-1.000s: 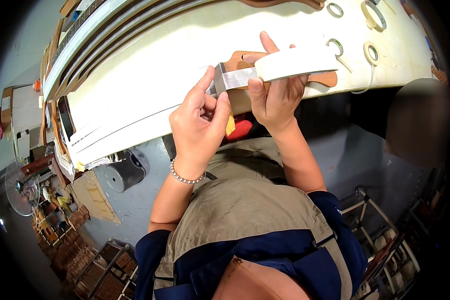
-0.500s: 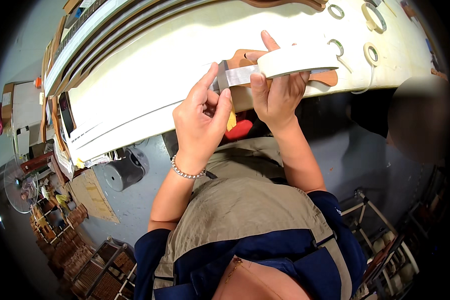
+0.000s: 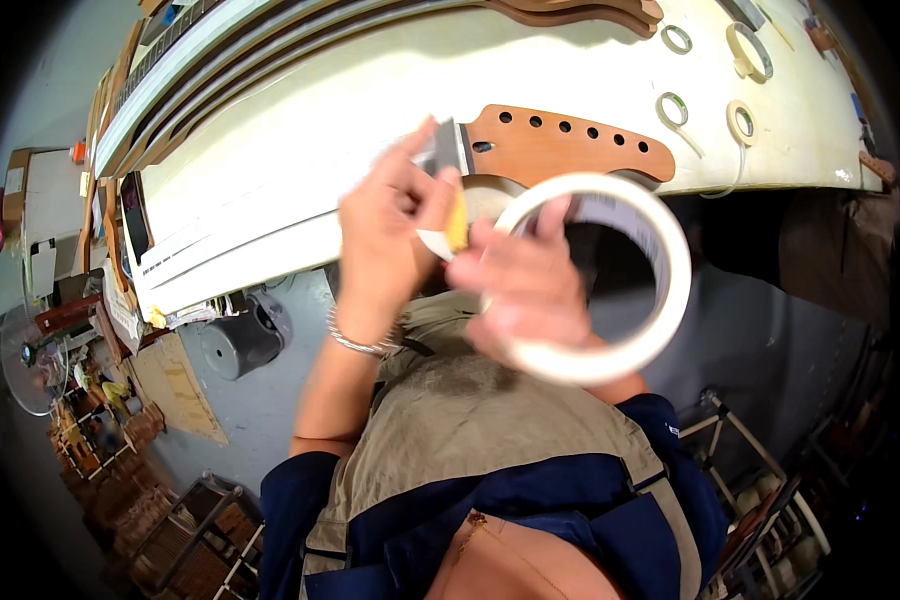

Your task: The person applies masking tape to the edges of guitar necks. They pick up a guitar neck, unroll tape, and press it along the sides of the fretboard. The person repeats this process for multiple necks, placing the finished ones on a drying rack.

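Observation:
A reddish-brown guitar headstock (image 3: 560, 145) with a row of round holes lies on the white-topped table, its neck running left under white covering. At the neck end, my left hand (image 3: 385, 215) is closed with thumb and index finger at a flat grey blade-like piece (image 3: 447, 147). Just below sticks out a yellow piece (image 3: 458, 222); whether the two are joined is hidden. My right hand (image 3: 530, 285), smeared by motion, grips a large roll of cream masking tape (image 3: 675, 270) in front of the table edge. Its fingertips come close to the yellow piece.
Several guitar necks (image 3: 300, 75) lie side by side along the far left of the table (image 3: 270, 180). Smaller tape rolls (image 3: 740, 122) are at the right. A grey stool (image 3: 240, 345) stands below left, and a person in dark clothing (image 3: 830, 245) is at the right.
My right hand has drawn the tape roll off the headstock toward me, turning its round face up. The headstock's holes now show. My left hand has stayed nearly in place.

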A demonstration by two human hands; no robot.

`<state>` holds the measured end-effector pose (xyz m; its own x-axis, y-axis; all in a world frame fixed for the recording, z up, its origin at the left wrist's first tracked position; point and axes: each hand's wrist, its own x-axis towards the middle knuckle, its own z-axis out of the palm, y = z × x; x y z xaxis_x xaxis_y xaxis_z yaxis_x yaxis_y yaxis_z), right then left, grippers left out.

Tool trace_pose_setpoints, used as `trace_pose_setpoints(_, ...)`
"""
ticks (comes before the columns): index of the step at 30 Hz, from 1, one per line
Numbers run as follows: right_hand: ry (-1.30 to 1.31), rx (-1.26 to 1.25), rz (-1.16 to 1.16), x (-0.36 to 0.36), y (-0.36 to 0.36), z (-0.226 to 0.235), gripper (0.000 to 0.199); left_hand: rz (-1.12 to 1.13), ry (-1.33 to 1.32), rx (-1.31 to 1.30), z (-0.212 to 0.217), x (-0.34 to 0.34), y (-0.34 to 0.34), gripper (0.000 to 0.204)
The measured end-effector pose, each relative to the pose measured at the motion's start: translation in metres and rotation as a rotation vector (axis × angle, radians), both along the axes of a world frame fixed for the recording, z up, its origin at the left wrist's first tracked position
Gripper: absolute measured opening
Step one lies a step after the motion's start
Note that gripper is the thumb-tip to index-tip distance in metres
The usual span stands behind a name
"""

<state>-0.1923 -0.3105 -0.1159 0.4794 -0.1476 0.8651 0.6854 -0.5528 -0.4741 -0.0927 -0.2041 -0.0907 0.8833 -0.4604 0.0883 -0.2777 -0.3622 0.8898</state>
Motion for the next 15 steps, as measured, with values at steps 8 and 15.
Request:
trace_pose_setpoints(8, 0.089, 0.706, -0.008, 0.035, 0.008, 0.005, 0.04, 0.011, -0.479, 0.052, 0.032, 0.063, 0.037, 0.038)
trace_pose_setpoints(15, 0.315, 1.189, 0.424, 0.027, 0.029, 0.014, 0.045, -0.045, 0.769, -0.772, 0.002, 0.003, 0.051, 0.012)
